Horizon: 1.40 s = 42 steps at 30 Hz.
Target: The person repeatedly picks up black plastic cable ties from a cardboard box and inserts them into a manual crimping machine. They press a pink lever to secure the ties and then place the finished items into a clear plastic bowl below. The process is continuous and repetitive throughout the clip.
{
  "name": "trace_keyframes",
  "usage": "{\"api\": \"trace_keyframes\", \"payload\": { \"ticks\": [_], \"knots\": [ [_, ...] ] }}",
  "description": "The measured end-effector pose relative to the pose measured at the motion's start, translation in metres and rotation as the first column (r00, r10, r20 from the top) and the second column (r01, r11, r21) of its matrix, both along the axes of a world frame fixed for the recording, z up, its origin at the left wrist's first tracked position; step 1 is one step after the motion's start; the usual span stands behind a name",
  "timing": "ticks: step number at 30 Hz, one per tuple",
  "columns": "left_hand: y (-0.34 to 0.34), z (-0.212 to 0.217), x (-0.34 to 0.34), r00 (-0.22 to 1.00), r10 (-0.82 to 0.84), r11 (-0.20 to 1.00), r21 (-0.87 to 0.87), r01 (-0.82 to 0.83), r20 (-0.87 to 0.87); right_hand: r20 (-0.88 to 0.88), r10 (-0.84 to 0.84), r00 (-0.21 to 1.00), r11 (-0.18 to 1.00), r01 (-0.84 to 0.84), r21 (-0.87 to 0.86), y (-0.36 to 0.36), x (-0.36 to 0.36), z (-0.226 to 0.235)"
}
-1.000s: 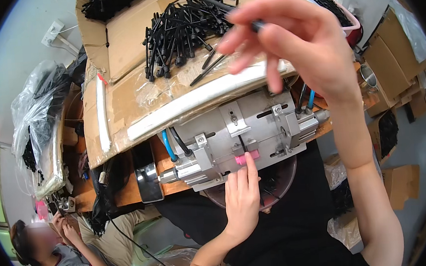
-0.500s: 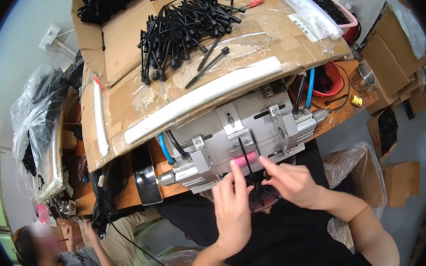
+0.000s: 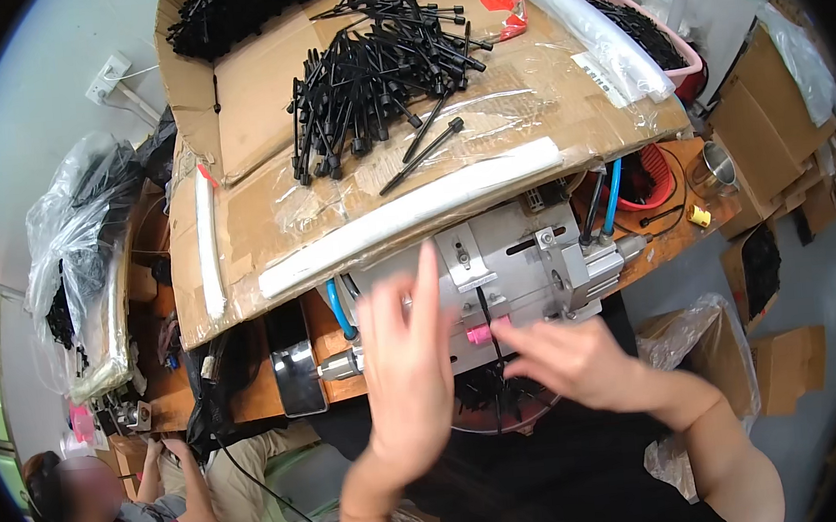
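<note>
My left hand (image 3: 406, 360) is raised over the left half of a grey metal fixture (image 3: 527, 277); its fingers are stretched upward, slightly blurred, and hold nothing visible. My right hand (image 3: 578, 361) is beside a pink piece (image 3: 487, 332) at the fixture's front, its fingers reaching left and somewhat apart. A thin black rod (image 3: 484, 305) runs down across the middle of the fixture past the pink piece, close to the right fingertips. Below, a round bowl (image 3: 521, 426) holds several black rods, partly hidden by my right hand.
Many black capped rods (image 3: 366, 98) lie heaped on a cardboard sheet (image 3: 262, 155) above the fixture. Blue hoses (image 3: 613, 201) rise from the fixture. A dark phone (image 3: 297, 374) lies left, a red basket (image 3: 657, 178) right. Another person (image 3: 153, 517) sits at lower left.
My left hand has moved up and left, away from the pink piece. My right hand stays near it, its fingers now more extended. The view has shifted slightly.
</note>
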State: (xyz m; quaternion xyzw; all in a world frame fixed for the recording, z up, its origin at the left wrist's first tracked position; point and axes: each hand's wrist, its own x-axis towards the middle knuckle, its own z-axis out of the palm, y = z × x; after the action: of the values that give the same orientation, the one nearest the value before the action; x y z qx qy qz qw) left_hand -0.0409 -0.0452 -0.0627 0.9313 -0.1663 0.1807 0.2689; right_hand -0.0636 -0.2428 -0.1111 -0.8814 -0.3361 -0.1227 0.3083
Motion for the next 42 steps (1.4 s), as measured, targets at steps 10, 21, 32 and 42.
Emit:
{"api": "trace_keyframes", "payload": {
  "ticks": [10,21,32,42],
  "knots": [
    [-0.002,0.032,0.140,0.958,-0.278,0.950,0.168,0.264,0.065,0.627,0.106,0.772,0.960,0.085,-0.267,-0.014,0.256,0.091],
    [0.032,0.028,0.099,0.984,-0.121,0.964,0.252,0.085,0.132,0.237,0.320,0.917,0.947,-0.316,-0.056,-0.015,0.201,0.089],
    [0.004,-0.041,-0.050,0.987,0.036,0.996,-0.091,-0.022,0.157,-0.223,0.317,0.922,0.632,-0.030,0.775,-0.044,0.127,0.123],
    [-0.039,-0.079,-0.066,0.994,-0.050,0.997,0.050,0.055,-0.100,-0.186,0.336,0.924,0.476,0.004,0.880,-0.060,0.070,0.085]
  ]
}}
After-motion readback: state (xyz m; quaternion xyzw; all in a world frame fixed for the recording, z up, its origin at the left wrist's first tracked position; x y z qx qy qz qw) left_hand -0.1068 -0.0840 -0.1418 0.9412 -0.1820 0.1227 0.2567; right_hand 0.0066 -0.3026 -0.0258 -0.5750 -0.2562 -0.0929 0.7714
